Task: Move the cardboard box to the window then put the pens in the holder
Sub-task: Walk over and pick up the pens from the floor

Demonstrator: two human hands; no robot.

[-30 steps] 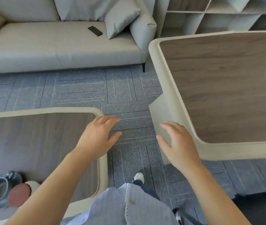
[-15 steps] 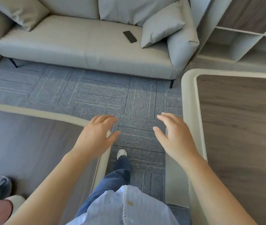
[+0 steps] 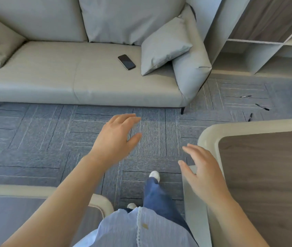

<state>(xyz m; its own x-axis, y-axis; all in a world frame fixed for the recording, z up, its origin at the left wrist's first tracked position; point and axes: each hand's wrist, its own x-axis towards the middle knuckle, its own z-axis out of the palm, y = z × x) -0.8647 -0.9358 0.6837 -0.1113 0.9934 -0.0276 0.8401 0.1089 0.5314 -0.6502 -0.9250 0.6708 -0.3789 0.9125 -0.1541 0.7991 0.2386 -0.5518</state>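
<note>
Both hands, left [image 3: 114, 138] and right [image 3: 203, 172], are hanging open and empty; three thin black pens [image 3: 261, 106] are lying scattered on the grey carpet floor [image 3: 34, 139], ahead-right, nearer the right hand.

A phone [image 3: 126, 62] lies on the grey sofa [image 3: 81, 81] beside a cushion [image 3: 163, 46].
</note>
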